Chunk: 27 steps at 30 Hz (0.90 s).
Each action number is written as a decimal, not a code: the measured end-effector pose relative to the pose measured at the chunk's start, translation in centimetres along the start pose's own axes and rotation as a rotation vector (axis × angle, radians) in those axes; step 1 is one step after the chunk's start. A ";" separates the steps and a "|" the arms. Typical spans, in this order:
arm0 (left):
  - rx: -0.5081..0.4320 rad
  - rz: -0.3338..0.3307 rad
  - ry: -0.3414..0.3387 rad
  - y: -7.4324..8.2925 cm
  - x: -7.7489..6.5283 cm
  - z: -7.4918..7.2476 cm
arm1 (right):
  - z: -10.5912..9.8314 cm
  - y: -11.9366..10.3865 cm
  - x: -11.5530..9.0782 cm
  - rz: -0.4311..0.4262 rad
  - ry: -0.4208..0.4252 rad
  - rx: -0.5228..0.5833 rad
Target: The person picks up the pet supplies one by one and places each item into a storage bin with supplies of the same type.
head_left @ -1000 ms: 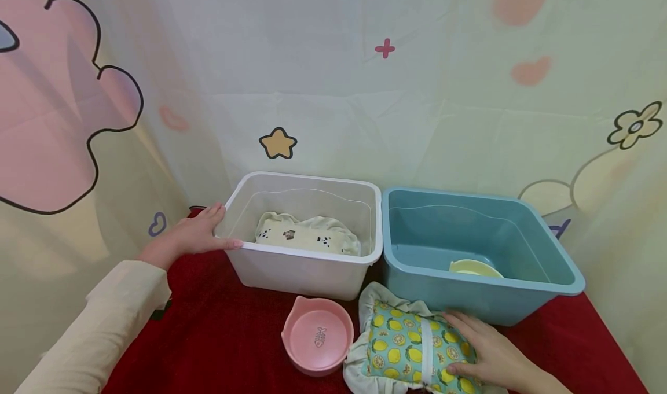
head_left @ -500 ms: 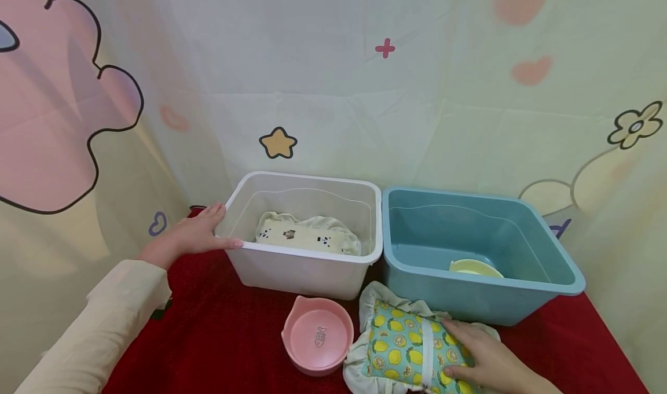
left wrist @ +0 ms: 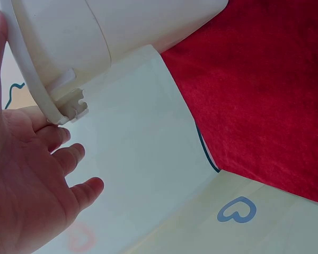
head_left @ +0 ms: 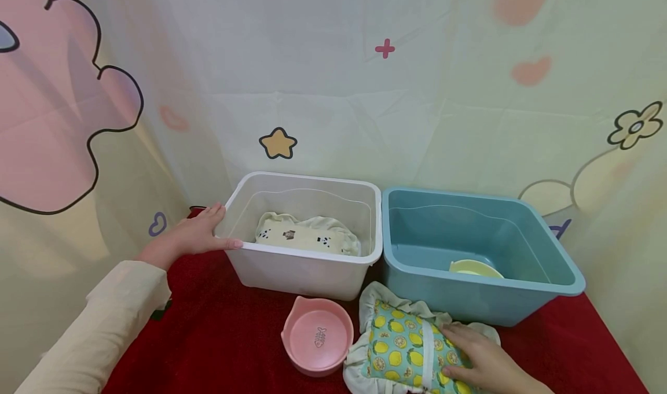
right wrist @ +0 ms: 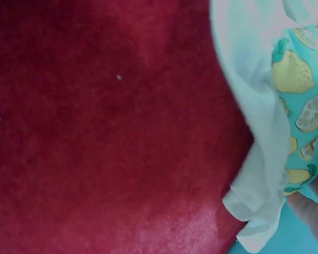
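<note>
My left hand (head_left: 195, 232) rests at the left front corner of the white bin (head_left: 302, 275), thumb on the front rim, fingers along the left side. In the left wrist view, the lower fingers hang loosely below the rim (left wrist: 29, 69). My right hand (head_left: 479, 359) lies on the right part of a ruffled cushion (head_left: 396, 348) with a lemon print and a white band. Its thumb and fingers are spread on the fabric. Left of the cushion sits a pink cat-eared bowl (head_left: 318, 336) with a fishbone mark.
Inside the white bin lies a cream ruffled cushion (head_left: 297, 238) with animal prints. A blue bin (head_left: 469, 293) stands to its right, holding a pale yellow bowl (head_left: 475, 268). Red cloth (head_left: 224, 336) covers the table. A printed curtain (head_left: 323, 122) hangs behind.
My right hand has shifted slightly left and lower over the lemon-print cushion, uncovering more of its right ruffle. My left hand and the bins have stayed put.
</note>
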<state>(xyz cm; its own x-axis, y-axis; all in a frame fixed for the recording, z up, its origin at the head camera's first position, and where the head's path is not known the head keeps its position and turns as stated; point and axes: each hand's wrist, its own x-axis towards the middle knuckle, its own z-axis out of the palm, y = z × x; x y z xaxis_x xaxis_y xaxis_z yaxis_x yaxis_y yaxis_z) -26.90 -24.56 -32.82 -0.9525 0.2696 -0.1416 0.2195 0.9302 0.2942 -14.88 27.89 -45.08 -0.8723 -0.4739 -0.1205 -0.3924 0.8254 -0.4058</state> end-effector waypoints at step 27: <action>-0.017 -0.011 -0.006 0.2 -0.2 -0.1 | 1.9 -0.2 0.0 -0.220 0.338 -0.289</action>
<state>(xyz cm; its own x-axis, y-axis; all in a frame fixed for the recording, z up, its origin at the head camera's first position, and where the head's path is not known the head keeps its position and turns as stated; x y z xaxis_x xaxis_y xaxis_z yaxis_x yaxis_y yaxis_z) -26.71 -24.46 -32.62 -0.9536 0.2610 -0.1502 0.2055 0.9287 0.3088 -14.26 27.18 -46.72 -0.7868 -0.5598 0.2602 -0.6008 0.7911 -0.1147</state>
